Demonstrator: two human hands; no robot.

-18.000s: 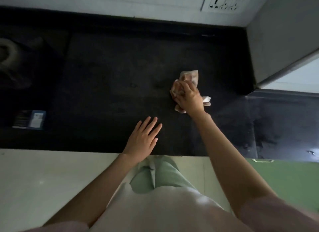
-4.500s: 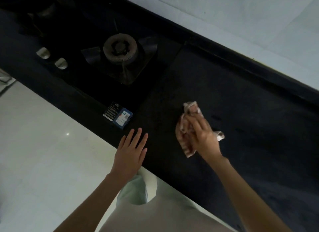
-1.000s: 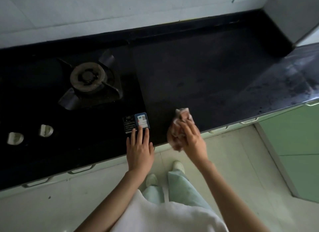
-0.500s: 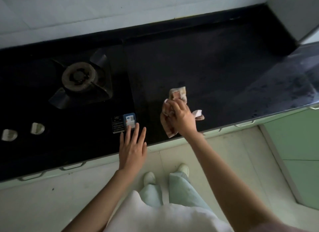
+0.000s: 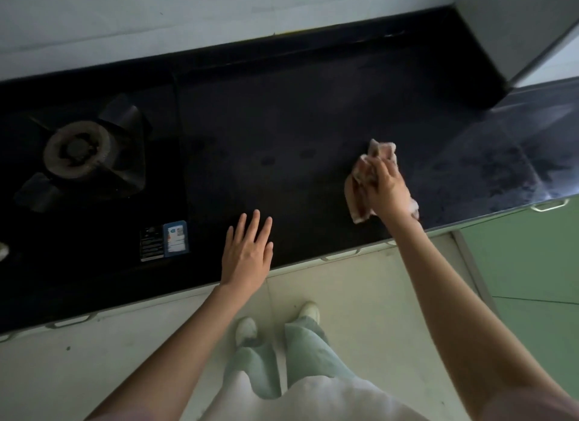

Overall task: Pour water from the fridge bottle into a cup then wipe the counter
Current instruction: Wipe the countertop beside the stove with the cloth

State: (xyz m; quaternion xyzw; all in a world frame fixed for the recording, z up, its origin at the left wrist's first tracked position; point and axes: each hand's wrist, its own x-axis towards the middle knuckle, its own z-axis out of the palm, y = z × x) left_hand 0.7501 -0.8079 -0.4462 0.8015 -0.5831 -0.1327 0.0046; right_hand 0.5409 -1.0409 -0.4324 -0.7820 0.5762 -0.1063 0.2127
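Black counter [image 5: 297, 113]; pinkish-white cloth [image 5: 357, 198]; green cabinet [image 5: 529, 264].

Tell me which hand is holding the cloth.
The right hand, closed around the crumpled cloth on the black counter. The left hand lies flat, fingers spread and empty, near the counter's front edge.

There were two hands, left [image 5: 247, 257] and right [image 5: 387, 190], one cloth [image 5: 360, 198], one burner [image 5: 76, 149], one sticker label [image 5: 164, 240] and two shoes [image 5: 247, 329].

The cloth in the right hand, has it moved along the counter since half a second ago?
Yes. The cloth has gone rightward, away from the blue sticker on the stove, with the right hand.
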